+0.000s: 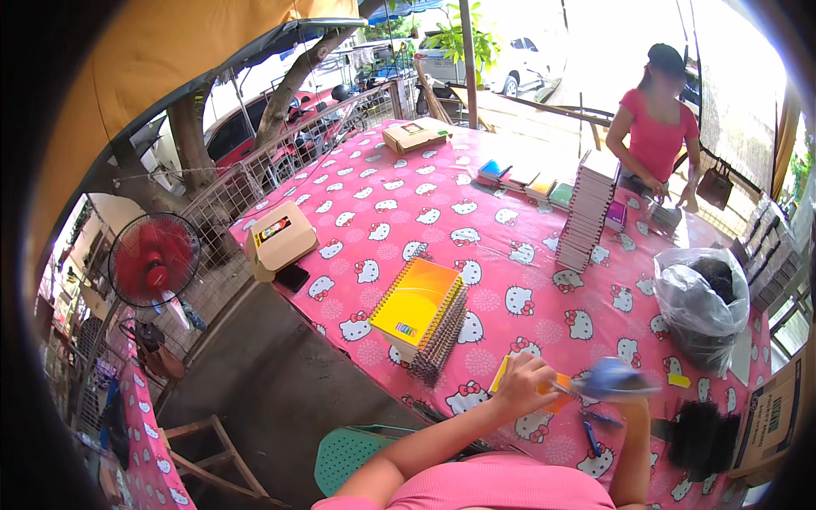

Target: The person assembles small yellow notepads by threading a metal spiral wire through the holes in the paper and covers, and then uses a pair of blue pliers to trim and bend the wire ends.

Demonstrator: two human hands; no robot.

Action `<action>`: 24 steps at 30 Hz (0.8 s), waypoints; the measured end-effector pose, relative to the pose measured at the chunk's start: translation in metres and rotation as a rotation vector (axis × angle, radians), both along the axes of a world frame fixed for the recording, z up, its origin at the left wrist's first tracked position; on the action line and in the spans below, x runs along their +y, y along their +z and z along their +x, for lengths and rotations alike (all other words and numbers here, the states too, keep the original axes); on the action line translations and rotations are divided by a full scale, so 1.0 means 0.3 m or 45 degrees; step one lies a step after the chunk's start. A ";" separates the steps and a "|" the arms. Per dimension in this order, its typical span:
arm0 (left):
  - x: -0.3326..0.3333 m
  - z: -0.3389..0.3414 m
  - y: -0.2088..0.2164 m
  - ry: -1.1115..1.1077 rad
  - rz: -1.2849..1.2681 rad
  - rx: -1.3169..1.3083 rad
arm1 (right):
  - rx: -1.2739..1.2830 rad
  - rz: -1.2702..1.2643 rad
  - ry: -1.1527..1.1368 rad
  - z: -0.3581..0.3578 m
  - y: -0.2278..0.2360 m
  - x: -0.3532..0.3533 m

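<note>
Left hand (525, 384) curled over yellow-orange notebook (554, 399) at table's (501, 246) near side, can't tell if pinching it; right hand (634, 410) at blurred blue thing (608, 377) just beside, grip can't be told through the blur. Notebook stack (418, 297) sits left of both hands, blue pen (592, 439) lies between the forearms, black coils (702, 439) right of right hand.

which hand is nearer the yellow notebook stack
Left. The left hand is to the right of the notebook stack, closer to the person and apart from it; the right hand is farther right.
</note>
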State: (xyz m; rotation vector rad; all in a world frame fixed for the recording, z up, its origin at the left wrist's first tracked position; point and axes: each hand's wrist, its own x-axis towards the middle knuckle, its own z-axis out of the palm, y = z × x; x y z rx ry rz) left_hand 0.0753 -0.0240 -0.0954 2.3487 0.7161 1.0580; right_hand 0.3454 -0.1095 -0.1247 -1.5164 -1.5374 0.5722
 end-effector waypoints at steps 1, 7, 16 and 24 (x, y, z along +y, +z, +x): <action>0.000 -0.007 0.006 -0.011 -0.015 0.035 | -0.096 -0.102 0.079 -0.034 0.013 0.010; 0.008 0.000 0.023 -0.027 -0.036 -0.005 | -0.456 0.263 -0.088 -0.017 0.008 0.025; 0.052 -0.092 -0.061 0.004 -0.520 -0.353 | -0.003 -0.090 -0.022 -0.175 0.178 0.166; 0.065 -0.129 -0.090 -0.161 -1.090 -0.737 | 0.318 -0.258 0.200 -0.184 0.193 0.175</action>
